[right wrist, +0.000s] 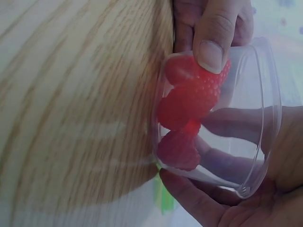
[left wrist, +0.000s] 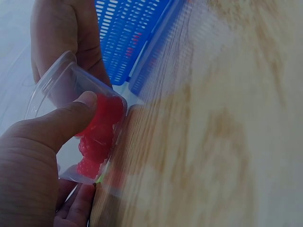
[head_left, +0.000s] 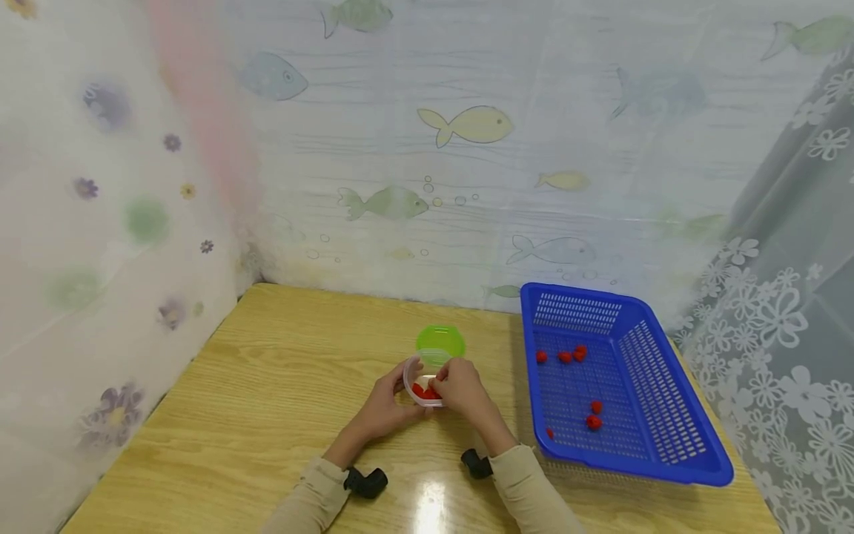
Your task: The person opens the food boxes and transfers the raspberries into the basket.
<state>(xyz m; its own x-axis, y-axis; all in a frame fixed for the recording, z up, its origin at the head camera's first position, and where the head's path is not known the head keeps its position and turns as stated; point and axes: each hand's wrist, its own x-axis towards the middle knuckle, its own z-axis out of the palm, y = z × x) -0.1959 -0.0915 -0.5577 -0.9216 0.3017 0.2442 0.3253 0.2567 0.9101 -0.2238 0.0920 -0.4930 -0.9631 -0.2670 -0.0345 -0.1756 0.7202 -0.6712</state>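
My left hand (head_left: 385, 406) holds a small clear plastic tub (head_left: 412, 371) tilted above the table, its thumb (left wrist: 71, 116) pressed on the outside wall. Inside lie several red raspberries (right wrist: 184, 104), bunched against the bottom. My right hand (head_left: 462, 386) reaches over the rim from the right, fingers curled down inside the tub. Through the clear wall, its fingertips (right wrist: 222, 124) show right at the berries, pinching one raspberry (head_left: 435, 386) that they partly cover. Just behind the tub, a green lid (head_left: 442, 340) lies on the table.
A blue slotted basket (head_left: 627, 452) stands on the right, with several raspberries (head_left: 594, 422) scattered over its floor. The wooden table (head_left: 280, 356) meets a fish-patterned curtain (head_left: 467, 185) at the back and a flowered one at the left. Lace curtain (head_left: 787, 334) hangs to the right.
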